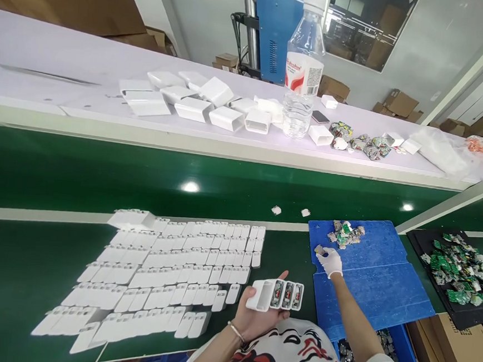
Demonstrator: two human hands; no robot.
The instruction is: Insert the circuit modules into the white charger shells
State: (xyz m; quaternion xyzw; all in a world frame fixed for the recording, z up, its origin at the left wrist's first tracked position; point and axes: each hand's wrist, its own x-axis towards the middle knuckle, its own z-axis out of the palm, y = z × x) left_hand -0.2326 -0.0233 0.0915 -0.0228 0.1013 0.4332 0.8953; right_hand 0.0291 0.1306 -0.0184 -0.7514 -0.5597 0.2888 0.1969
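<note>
My bare left hand (251, 318) is wrapped round a row of several white plastic cases (261, 295), their open ends facing up. Three of them show circuit boards (288, 294) inside; the leftmost looks hollow. In a white glove, my right hand (330, 262) pinches a small greyish circuit board (318, 249) above the blue board (367, 280). Just beyond it lies a pile of circuit boards (346, 234) with green and silver parts. To the left, many white cases (176, 270) stand in rows on the green table.
A water bottle (304, 69), loose white cases (194, 109) and small circuit boards (373, 147) sit on the shelf (104, 120). At the right, a black tray (429, 285) bears more boards. A blue bin (409, 356) stands below the blue board, beside cardboard boxes (458, 343).
</note>
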